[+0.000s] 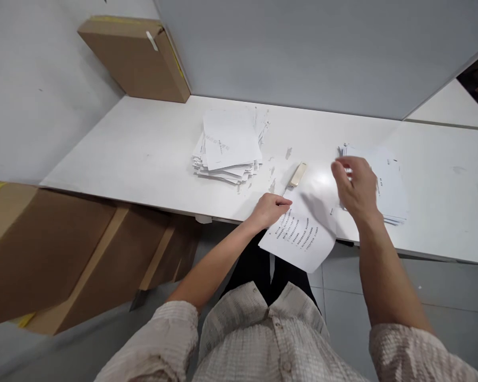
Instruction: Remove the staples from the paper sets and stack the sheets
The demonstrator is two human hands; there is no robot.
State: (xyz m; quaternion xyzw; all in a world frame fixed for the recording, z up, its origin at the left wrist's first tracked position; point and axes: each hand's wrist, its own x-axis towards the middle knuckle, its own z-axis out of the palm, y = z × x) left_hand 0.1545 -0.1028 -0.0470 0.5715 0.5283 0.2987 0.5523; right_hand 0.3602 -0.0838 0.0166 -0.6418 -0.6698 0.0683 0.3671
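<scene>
My left hand (271, 210) is closed on the left edge of some printed paper sheets (302, 241), thumb on top. The sheets hang over the table's front edge and bend downward, with lines of text showing. Touching or just beyond their top corner lies a small beige stapler (298, 176); I cannot tell whether paper is between its jaws. My right hand (356, 185) is raised over the left side of a paper stack (390, 183), fingers loosely curled, with a gap inside the thumb and forefinger and nothing visible in it.
A taller, uneven pile of papers (233, 140) sits left of the stapler on the white table (155, 148). Dark marks or scraps dot the tabletop beside it. A cardboard box (137, 61) leans in the back left corner by a grey partition (302, 53). Larger cartons (63, 254) stand below, left.
</scene>
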